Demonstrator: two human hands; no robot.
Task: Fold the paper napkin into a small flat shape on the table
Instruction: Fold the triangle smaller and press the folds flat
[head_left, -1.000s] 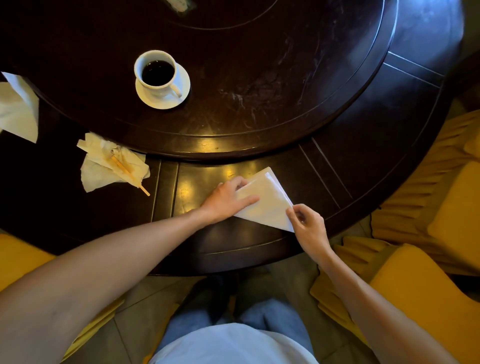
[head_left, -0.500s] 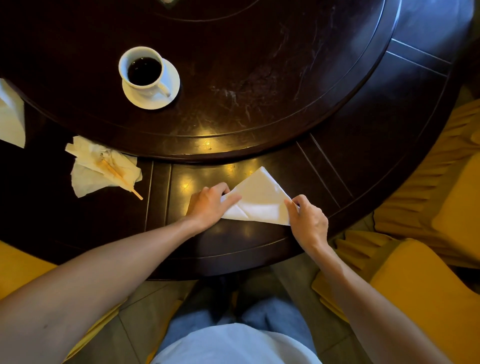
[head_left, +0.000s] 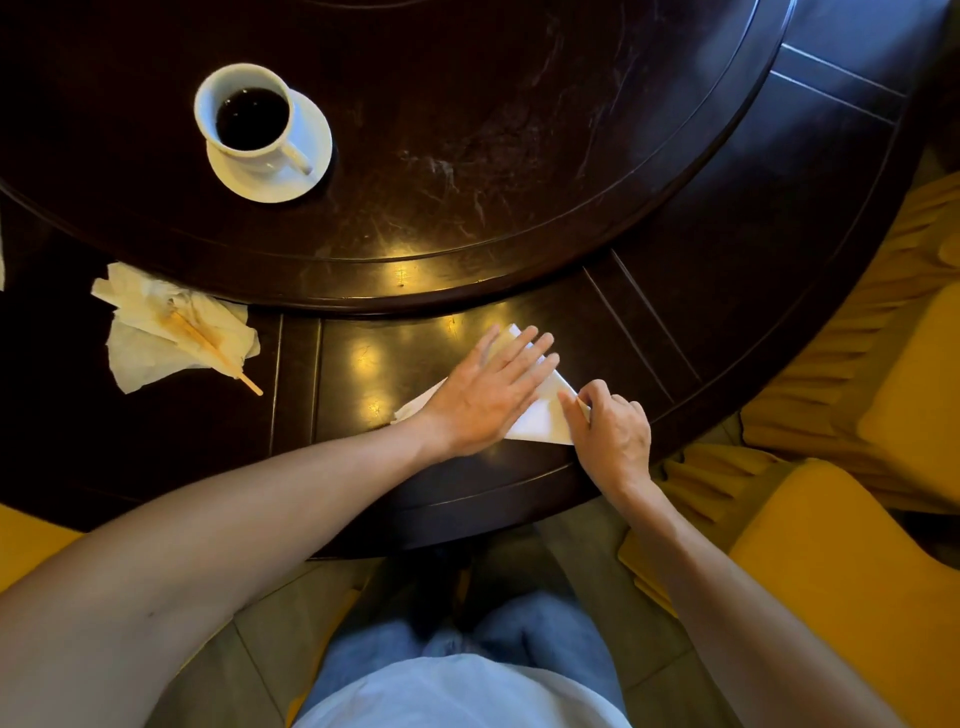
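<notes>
A white paper napkin (head_left: 543, 422), folded into a triangle, lies flat on the dark wooden table (head_left: 519, 483) near its front edge. My left hand (head_left: 493, 395) rests palm down on top of it with fingers spread and straight, covering most of the napkin. My right hand (head_left: 613, 431) sits at the napkin's right corner, thumb and forefinger pinched on the paper's edge. The napkin's top tip and a left corner show beside my left hand.
A white cup of dark coffee on a saucer (head_left: 262, 132) stands on the raised round turntable (head_left: 467, 182). A crumpled used napkin with a wooden stick (head_left: 171, 332) lies at the left. Yellow-covered chairs (head_left: 857, 415) stand to the right.
My left hand has slid from the napkin's left edge onto its top and flattened out. My right hand stays pinched at the right corner. The napkin now lies flatter.
</notes>
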